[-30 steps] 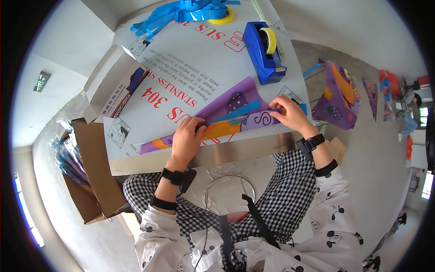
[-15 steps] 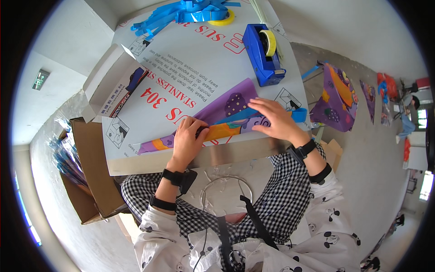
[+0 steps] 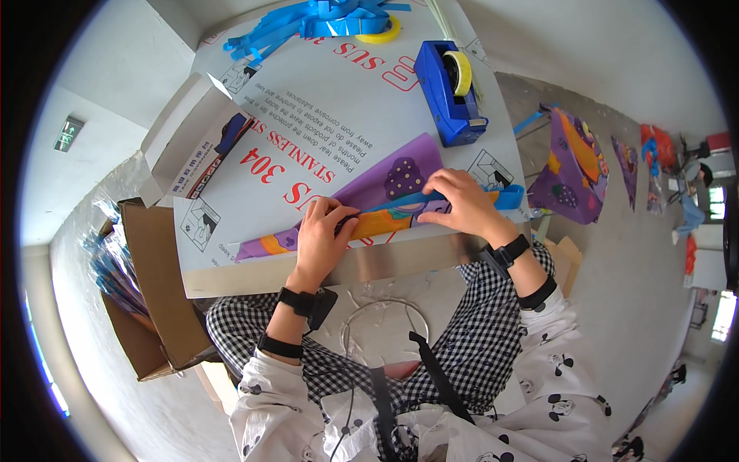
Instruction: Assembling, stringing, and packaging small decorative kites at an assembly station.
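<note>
A purple sheet (image 3: 419, 158) printed with orange, yellow and dotted shapes lies at the table's near edge, folded lengthwise into a long, narrow wedge. Its thin tip points left. A blue strip (image 3: 509, 197) runs along the fold and sticks out at the right end. My left hand (image 3: 323, 235) closes over the middle of the fold, fingers curled and pressed on it. Under those fingers a small dark thing shows, too hidden to name. My right hand (image 3: 466, 202) rests over the wider end, thumb and forefinger apart across the folded layers and the strip.
On the table (image 3: 300, 100) stand a blue tape dispenser (image 3: 446, 100) with yellow tape, a heap of blue strips (image 3: 323, 19), a yellow tape roll (image 3: 379, 31) and an open carton (image 3: 192, 138). A cardboard box (image 3: 158, 285) stands left; printed purple sheets (image 3: 573, 169) hang right.
My right hand has shifted slightly left along the fold, its fingers more bent. My left hand has stayed nearly in place on the sheet.
</note>
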Demonstrator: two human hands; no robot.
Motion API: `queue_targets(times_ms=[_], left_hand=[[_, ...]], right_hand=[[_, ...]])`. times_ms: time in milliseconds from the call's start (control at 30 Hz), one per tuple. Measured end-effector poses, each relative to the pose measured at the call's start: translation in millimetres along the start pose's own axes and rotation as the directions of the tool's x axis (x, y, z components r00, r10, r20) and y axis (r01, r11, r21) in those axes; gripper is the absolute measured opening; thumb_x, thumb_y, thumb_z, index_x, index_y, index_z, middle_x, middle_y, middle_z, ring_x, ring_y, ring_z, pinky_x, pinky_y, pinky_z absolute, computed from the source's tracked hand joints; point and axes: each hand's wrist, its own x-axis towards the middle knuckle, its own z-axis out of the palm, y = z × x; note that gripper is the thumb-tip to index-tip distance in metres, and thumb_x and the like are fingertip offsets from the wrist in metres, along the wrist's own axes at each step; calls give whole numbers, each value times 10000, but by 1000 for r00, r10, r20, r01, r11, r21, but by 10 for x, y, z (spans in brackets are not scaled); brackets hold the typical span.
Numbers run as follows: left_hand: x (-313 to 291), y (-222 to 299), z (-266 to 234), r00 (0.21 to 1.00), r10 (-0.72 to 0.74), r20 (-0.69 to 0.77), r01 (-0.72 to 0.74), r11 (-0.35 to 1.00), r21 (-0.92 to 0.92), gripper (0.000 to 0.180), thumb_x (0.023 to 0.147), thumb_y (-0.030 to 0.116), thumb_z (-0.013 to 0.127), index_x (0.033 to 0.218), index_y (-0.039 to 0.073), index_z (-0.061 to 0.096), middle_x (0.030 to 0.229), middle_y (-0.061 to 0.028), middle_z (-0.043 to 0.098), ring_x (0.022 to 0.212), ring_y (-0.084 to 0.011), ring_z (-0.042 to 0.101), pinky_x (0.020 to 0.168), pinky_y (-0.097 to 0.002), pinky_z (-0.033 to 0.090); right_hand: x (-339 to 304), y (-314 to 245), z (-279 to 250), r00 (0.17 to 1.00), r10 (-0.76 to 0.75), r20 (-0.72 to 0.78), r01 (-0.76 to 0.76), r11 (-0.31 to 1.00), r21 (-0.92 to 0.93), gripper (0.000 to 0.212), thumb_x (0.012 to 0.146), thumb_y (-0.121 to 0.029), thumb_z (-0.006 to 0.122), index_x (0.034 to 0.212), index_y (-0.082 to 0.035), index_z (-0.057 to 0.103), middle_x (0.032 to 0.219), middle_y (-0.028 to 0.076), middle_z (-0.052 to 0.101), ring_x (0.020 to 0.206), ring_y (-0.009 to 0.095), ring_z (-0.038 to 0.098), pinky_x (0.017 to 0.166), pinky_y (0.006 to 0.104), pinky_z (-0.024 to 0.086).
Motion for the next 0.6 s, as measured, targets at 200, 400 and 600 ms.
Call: queue_targets(times_ms=[200, 400, 600], left_hand=[[19, 18, 26, 999, 35, -27, -33, 998, 59, 138, 800, 148, 702, 932, 109, 716, 917, -49, 565, 914, -240, 543, 797, -360, 475], [22, 17, 69, 997, 10, -78, -9, 1000, 14, 119, 792, 141, 708, 907, 110, 719, 884, -44, 573, 886, -240, 550, 789, -356, 475], [26, -2, 123, 995, -38, -91, 40, 999, 26, 87, 789, 128, 708, 869, 96, 703, 856, -39, 582, 867, -242, 550, 772, -362, 474]], right_hand=[[117, -56, 113, 981, -137, -134, 135, 990, -30, 496, 687, -437, 796, 971, -73, 616, 943, 55, 590, 912, 252, 564, 853, 371, 430], [103, -32, 140, 996, 31, 81, -24, 996, -86, 408, 724, -404, 770, 866, -69, 587, 882, 54, 595, 835, 232, 558, 774, 367, 423], [-6, -164, 204, 943, -121, -309, 104, 992, -71, 195, 794, -204, 706, 873, -57, 605, 972, 57, 584, 929, 249, 570, 823, 379, 442]])
